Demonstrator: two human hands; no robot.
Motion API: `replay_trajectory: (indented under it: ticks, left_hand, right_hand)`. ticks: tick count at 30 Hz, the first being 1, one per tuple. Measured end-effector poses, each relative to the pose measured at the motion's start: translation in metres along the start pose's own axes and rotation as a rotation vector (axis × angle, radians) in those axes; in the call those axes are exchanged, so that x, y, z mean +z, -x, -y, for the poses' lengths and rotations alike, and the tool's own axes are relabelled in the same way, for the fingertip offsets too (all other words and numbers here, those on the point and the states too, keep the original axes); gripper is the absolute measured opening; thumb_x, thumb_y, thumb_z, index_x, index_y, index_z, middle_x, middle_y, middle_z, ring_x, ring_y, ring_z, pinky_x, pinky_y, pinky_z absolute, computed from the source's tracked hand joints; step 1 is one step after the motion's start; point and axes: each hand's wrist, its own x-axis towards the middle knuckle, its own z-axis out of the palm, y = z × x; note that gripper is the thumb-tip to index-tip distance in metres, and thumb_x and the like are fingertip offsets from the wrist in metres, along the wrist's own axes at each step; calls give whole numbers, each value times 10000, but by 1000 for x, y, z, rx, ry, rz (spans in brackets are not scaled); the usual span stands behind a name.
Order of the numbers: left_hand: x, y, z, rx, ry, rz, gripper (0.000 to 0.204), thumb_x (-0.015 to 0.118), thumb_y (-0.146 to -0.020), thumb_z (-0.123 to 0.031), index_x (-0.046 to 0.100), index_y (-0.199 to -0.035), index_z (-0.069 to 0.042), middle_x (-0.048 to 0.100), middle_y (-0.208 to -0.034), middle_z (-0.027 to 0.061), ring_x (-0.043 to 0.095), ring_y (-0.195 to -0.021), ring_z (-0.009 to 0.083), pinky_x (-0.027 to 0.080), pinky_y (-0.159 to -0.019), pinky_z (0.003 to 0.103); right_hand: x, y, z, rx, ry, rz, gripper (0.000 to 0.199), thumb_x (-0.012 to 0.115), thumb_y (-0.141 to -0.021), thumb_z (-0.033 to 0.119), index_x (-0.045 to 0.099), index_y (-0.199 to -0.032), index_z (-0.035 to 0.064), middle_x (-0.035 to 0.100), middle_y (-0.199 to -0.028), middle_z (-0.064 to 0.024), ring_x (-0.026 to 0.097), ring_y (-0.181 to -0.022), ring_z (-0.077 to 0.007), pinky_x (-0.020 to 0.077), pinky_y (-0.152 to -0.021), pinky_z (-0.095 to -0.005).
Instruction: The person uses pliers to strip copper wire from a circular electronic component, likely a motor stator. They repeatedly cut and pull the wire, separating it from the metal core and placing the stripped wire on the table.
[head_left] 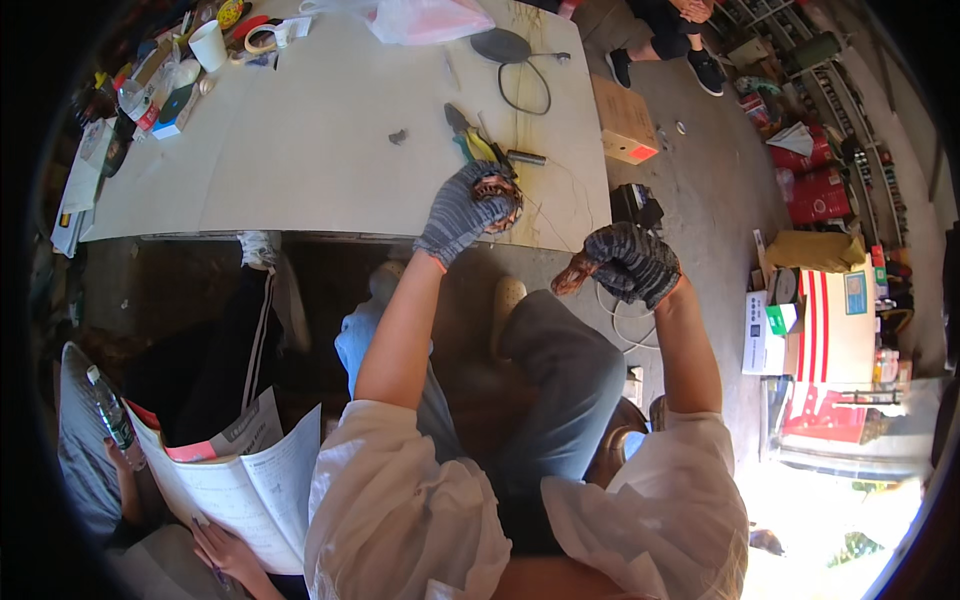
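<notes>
My left hand [460, 215], in a grey knit glove, is closed around a ring-shaped part wound with copper wire [498, 192] above the table's near edge. Off the table's corner, my right hand [635, 264] is curled shut in a matching glove. A reddish-brown bundle that looks like copper wire [572, 274] sticks out of its fingers; the grip itself is hidden. One thin strand seems to run between the two hands. Just beyond the left hand lie pliers [472, 138] with yellow-green handles and a short dark cylinder [527, 157].
The pale table [320, 130] bears a black disc with a looped cable [501, 46], a pink-white plastic bag [430, 18], a white cup [208, 46] and clutter. A cardboard box [624, 118] stands right. A person with papers [240, 500] sits at left; another person's shoes [706, 72] show far right.
</notes>
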Motion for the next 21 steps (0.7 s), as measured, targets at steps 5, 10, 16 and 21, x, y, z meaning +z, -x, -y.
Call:
replay_trajectory:
  ticks: [5,10,16,21]
  left_hand:
    - [7,-1,-1,56,40,-88,403,686,-705,-25,533,-1075,14,620,-949,72,593,-860,140,491,-775,259]
    - [6,-5,-3,-73,-164,-92,413,698,-709,-80,542,-1085,-10,609,-988,67,589,-903,157,485,-824,287]
    - [-12,-26,21,-205,-52,-265,460,717,-701,-83,537,-1123,-55,576,-894,58,579,-842,164,512,-761,315]
    - [-38,-45,33,-397,108,-386,604,758,-651,-98,512,-1203,-92,517,-963,112,555,-896,228,517,-774,364]
  right_hand:
    - [-10,11,5,27,-1,-35,226,600,-867,229,610,-782,19,557,-635,-30,502,-505,-103,410,-449,-234]
    - [12,7,28,27,-207,-177,350,533,-907,331,585,-745,26,481,-560,-16,431,-455,-83,358,-414,-230]
    - [16,-39,-10,16,-541,-266,334,509,-913,369,584,-787,69,491,-568,1,426,-450,-92,349,-418,-239]
    - [33,-83,-30,113,-834,-342,308,547,-880,427,585,-764,145,483,-548,28,422,-431,-101,318,-406,-242]
